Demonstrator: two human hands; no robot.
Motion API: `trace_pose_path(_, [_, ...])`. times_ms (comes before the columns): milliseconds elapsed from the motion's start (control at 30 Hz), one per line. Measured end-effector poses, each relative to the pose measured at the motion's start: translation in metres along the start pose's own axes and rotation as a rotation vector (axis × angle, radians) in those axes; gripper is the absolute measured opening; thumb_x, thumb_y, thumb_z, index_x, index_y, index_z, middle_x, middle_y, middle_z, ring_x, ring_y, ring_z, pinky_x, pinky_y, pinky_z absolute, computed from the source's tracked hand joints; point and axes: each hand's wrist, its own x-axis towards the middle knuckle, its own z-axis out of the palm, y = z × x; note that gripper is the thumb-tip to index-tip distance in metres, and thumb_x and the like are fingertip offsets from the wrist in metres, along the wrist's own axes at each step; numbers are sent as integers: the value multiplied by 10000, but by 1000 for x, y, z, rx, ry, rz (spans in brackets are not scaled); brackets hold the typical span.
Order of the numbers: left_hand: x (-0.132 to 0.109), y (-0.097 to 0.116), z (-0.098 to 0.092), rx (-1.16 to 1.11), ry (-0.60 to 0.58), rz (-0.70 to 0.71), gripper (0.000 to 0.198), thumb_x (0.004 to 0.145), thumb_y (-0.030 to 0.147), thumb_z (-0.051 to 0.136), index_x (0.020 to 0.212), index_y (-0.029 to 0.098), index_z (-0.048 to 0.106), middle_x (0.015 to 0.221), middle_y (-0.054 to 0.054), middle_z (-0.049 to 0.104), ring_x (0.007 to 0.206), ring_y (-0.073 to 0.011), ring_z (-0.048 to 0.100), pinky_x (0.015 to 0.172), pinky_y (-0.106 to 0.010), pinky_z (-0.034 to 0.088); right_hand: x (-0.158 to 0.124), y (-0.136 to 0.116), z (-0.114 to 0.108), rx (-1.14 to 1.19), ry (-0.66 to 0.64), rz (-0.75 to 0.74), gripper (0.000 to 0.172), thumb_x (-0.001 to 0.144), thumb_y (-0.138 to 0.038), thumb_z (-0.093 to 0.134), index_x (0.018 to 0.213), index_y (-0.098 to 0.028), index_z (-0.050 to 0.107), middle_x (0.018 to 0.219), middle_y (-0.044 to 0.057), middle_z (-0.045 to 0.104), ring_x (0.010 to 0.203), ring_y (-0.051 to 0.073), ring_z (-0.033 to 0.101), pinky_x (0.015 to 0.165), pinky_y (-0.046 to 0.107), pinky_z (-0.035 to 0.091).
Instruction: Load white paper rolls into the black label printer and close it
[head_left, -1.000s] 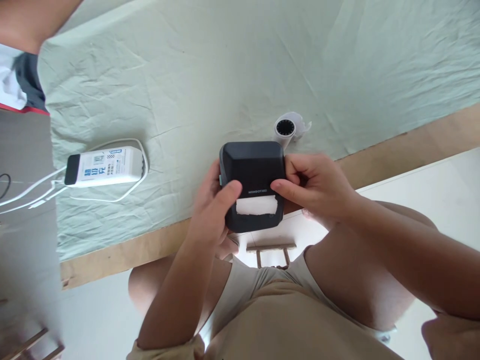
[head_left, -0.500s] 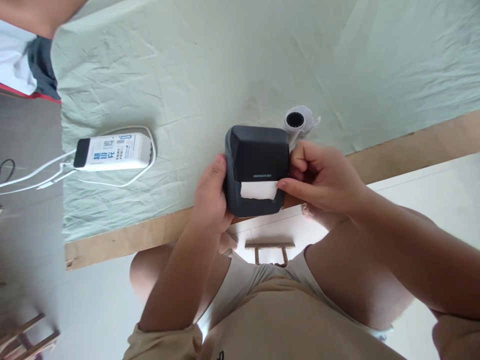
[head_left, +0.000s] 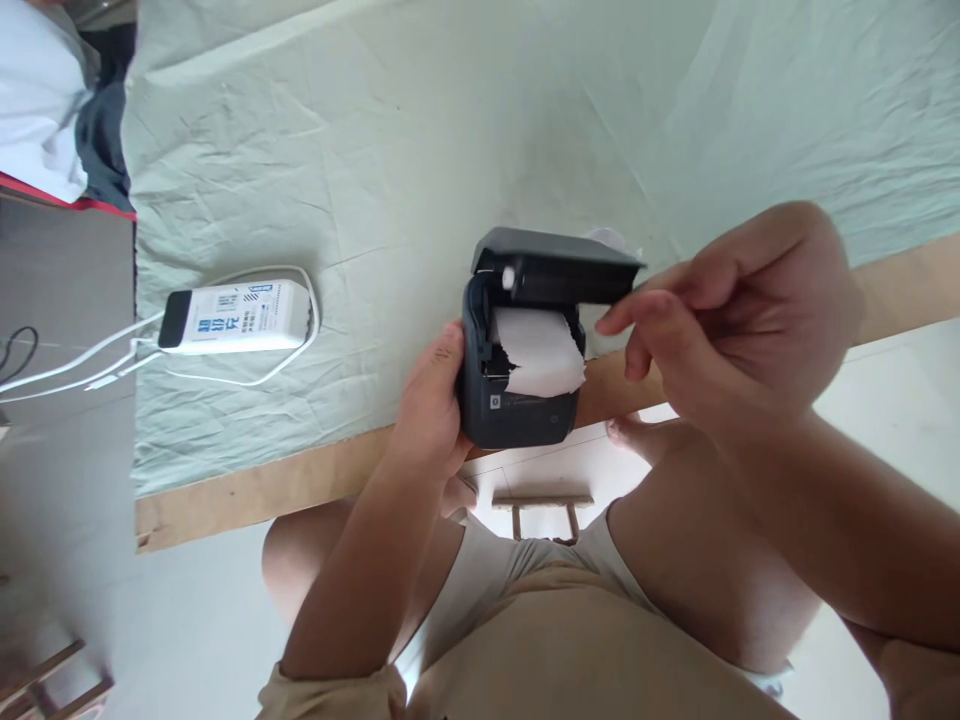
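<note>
My left hand [head_left: 435, 395] is wrapped around the left side of a dark label printer [head_left: 517, 428], holding it over the table's front edge. The printer's black lid [head_left: 570, 278] is swung up, and inside lies a white paper roll [head_left: 536, 335]. Its torn end hangs over the front of the body. With fingers bent together, my right hand [head_left: 742, 310] grips the right corner of the lid; the exact contact is partly hidden. Behind the lid, only a pale edge of a clear-and-white item [head_left: 611, 238] shows.
A white power strip [head_left: 236, 318] with blue print lies at the left on the pale green cloth [head_left: 405, 160], its white cables [head_left: 97, 352] running off leftward. Below the wooden table edge [head_left: 262, 478] are my knees and a wooden stool [head_left: 541, 502].
The printer's lid has been swung open, uncovering the paper roll. My right hand has moved up and right with the lid's edge. Another person's arm at upper left has left view.
</note>
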Motion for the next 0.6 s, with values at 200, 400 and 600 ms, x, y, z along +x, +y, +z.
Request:
trace_pose_path(200, [1, -1, 0, -15, -24, -23, 385, 909, 600, 761, 988, 224, 791, 885, -23, 818, 905, -249, 818, 740, -330, 673, 7, 1, 6, -129, 106, -74, 190, 938, -178, 704, 891, -290, 557, 833, -45, 744, 579, 130, 649, 484, 300, 435])
trace_pose_path(400, [1, -3, -5, -4, -104, -24, 435, 943, 644, 701, 1026, 227, 791, 961, -45, 832, 998, -249, 818, 792, -315, 671, 17, 5, 8, -555, -246, -176, 116, 883, -173, 685, 936, -268, 643, 680, -50, 673, 521, 110, 503, 510, 295, 291])
trace_pose_path(600, [-2, 0, -6, 63, -192, 1, 479, 894, 671, 748, 1031, 213, 775, 911, -61, 813, 872, -246, 809, 720, -320, 650, 22, 0, 6, -653, -465, -175, 230, 837, -257, 704, 1064, -286, 696, 642, -43, 630, 498, 117, 437, 490, 283, 227])
